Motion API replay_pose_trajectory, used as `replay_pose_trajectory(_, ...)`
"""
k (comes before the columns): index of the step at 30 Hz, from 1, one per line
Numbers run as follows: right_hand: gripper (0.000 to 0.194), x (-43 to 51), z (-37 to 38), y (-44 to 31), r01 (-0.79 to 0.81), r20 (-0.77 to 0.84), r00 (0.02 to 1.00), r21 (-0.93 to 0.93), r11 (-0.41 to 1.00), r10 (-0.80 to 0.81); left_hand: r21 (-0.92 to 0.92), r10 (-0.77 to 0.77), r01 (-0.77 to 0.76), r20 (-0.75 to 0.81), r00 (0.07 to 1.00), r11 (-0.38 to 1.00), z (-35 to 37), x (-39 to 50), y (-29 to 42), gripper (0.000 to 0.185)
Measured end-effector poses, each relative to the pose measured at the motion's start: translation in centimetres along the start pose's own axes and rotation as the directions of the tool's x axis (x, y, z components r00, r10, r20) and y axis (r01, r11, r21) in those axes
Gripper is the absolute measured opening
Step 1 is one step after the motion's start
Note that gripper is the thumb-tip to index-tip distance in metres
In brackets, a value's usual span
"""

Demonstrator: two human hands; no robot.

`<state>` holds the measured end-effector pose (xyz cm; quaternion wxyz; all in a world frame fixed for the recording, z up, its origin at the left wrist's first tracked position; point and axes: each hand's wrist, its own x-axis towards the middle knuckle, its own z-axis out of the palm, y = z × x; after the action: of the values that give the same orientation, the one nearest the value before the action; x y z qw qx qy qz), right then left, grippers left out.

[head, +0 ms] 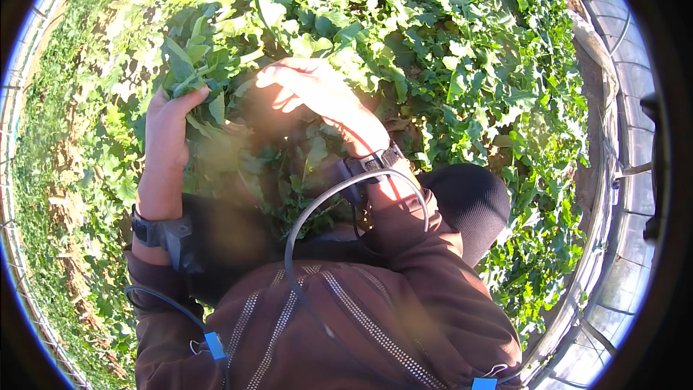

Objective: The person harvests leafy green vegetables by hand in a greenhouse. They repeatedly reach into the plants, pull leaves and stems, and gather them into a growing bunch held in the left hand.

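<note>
My left hand (169,124) is closed around a bunch of green leaves (187,67), with the thumb laid across the front of it. The leaf blades stick up above the fist, and a few hang down beside the thumb. To the right, my right hand (330,100) reaches leftward over the leafy plants (319,146), palm side down and fingers loosely bent and apart. Nothing shows in it, though strong sunlight bleaches its back. Below the hands the bed lies in shadow, and haze on the lens blurs it.
Dense leafy greens (476,65) spread ahead and to both sides. Bare soil (70,206) runs in a strip at left. Clear plastic sheeting on ribs (633,173) curves along the right. My bent knee (465,206) and a grey cable (319,200) are close to the right arm.
</note>
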<state>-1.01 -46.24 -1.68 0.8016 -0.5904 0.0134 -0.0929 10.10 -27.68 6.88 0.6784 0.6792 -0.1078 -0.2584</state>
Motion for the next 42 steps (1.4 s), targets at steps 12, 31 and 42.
replay_pose_trajectory(12, 0.016, -5.5, -16.0, 25.1, -0.664, -0.759, 0.449, 0.068, 0.744, 0.471, 0.041, 0.017, -0.012, -0.127, 0.992, 0.999, -0.9, 0.3, 0.1, 0.024)
replay_pose_trajectory(31, 0.016, -1.3, -16.5, 23.7, -0.851, -0.866, 0.384, -0.198, 0.486, 0.321, 0.022, -0.074, 0.078, -0.145, 0.987, 0.997, 0.1, 2.2, -0.5, 0.027)
replay_pose_trajectory(42, 0.016, 0.8, -17.5, 22.5, -0.878, -0.837, 0.464, -0.391, 0.277, 0.290, -0.049, -0.104, 0.103, -0.014, 0.994, 0.993, -0.1, 1.9, -0.4, 0.026)
